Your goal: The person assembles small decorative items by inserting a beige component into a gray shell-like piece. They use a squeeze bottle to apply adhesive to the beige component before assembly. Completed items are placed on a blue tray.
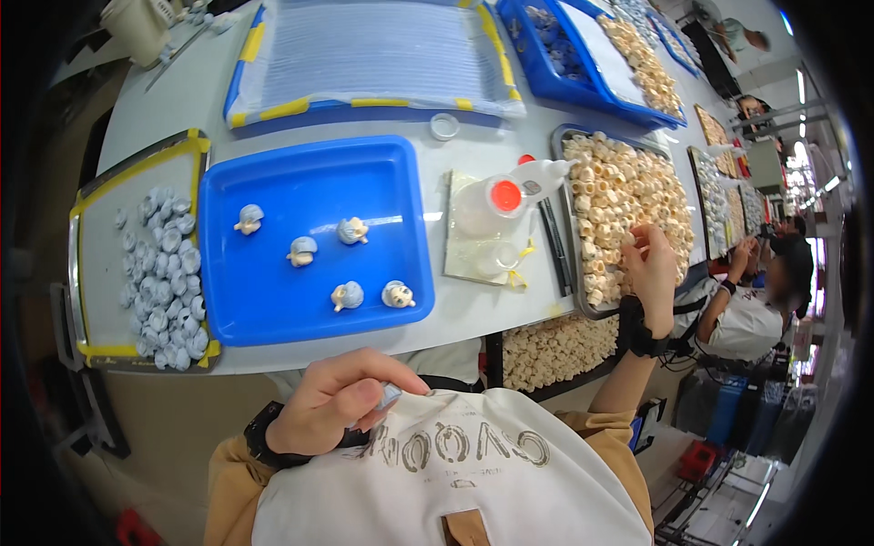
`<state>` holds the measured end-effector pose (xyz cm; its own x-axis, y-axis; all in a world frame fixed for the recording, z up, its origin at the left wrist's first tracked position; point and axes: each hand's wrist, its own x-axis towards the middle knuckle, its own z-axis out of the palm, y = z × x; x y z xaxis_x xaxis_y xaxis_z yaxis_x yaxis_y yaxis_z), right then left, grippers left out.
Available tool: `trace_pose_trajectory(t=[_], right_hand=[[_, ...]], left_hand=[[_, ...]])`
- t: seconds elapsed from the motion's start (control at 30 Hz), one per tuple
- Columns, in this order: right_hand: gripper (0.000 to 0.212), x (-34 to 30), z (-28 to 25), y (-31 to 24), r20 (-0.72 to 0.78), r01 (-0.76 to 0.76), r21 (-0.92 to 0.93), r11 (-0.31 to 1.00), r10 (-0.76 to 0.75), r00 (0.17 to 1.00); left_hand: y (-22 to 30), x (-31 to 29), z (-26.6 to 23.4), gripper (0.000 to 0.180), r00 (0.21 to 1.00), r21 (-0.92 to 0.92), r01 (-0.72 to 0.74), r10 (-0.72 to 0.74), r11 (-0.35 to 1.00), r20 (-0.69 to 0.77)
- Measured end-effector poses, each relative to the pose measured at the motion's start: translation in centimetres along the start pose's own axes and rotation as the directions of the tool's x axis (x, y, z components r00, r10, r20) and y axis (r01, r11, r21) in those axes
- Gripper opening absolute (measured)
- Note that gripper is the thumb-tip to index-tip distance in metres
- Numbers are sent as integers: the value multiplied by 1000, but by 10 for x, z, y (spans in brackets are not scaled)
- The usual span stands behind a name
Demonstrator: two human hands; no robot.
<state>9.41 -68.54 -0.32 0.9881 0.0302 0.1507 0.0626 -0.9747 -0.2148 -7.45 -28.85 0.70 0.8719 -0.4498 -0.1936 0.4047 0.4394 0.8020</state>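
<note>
My left hand is held in front of my chest, fingers curled round a small light-blue shell-shaped piece, mostly hidden. Over a metal tray on the right, my right hand pinches a small cream-coloured piece just above a heap of cream, hollow-looking pieces. In the blue tray at centre left lie several small figures, each with a light-blue cap on a cream part. More light-blue shells are piled on a yellow-edged tray at far left.
Between the trays stand a red-capped plastic bottle, a nozzle bottle and a black pen-like tool. A padded tray and blue bins lie farther back. Another person sits at right.
</note>
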Motion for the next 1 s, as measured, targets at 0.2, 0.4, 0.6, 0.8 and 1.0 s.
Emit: trace_pose_trajectory(t=[0.2,0.4,0.6,0.8,1.0], right_hand=[[23,-35,-28,-53,-219,37,430,902,64,974],[26,-79,-12,-179,-119,160,987,-21,-766,632],[34,-78,6,-207,-62,303,935,185,-755,653],[36,-78,9,-202,-97,292,946,139,-739,666],[36,-71,-10,-186,-154,350,908,232,-591,792]], left_hand=[[-5,4,9,31,995,50,-47,51,998,-88],[-12,2,1,35,990,184,-5,-21,983,137],[-13,-9,-9,43,1000,273,-9,3,962,25],[-16,-9,-11,47,1000,270,7,-10,963,8],[-4,-7,-3,43,998,87,32,-27,996,-64]])
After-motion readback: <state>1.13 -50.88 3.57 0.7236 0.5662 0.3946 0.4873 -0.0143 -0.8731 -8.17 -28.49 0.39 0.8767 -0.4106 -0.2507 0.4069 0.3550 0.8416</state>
